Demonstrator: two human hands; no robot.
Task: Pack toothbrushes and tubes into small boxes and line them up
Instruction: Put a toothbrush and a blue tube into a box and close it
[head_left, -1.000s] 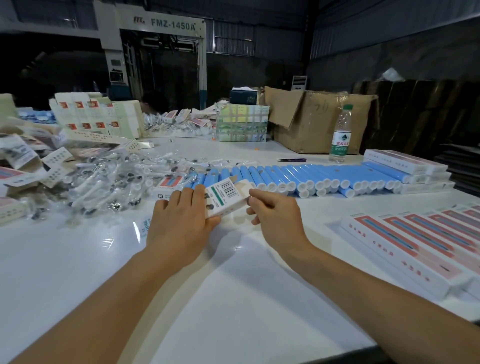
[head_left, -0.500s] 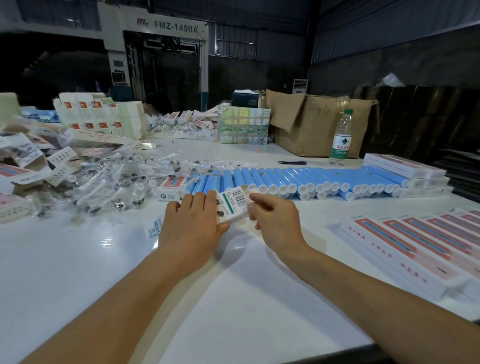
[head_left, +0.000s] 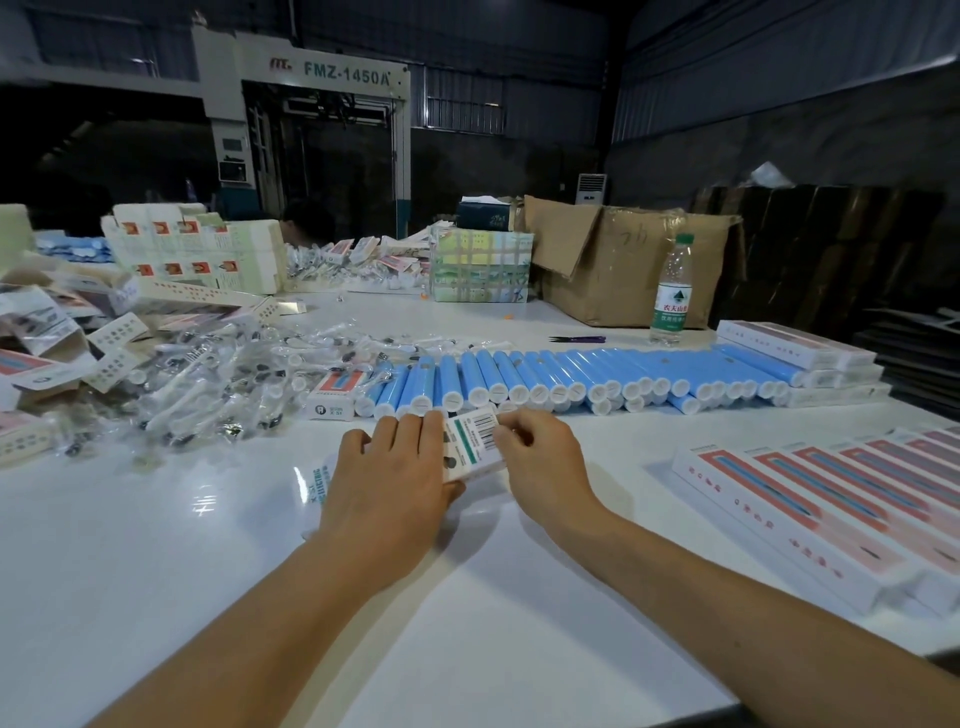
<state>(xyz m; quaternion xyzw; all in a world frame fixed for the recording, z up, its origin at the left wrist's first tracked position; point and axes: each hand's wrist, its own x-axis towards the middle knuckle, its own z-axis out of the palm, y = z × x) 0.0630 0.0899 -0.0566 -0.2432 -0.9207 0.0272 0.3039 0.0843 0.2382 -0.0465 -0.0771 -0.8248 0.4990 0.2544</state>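
Here, small box (head_left: 470, 441) between both hands.

Dim warehouse hall, corrugated metal walls (head_left: 779, 78) dark grey. White glossy table (head_left: 156, 597) near, catching ceiling glare. Far left, grey machine (head_left: 317, 83) marked FMZ-1450A. White standing air conditioner (head_left: 591, 188) by far wall. Dark boards (head_left: 831, 249) stacked far right.
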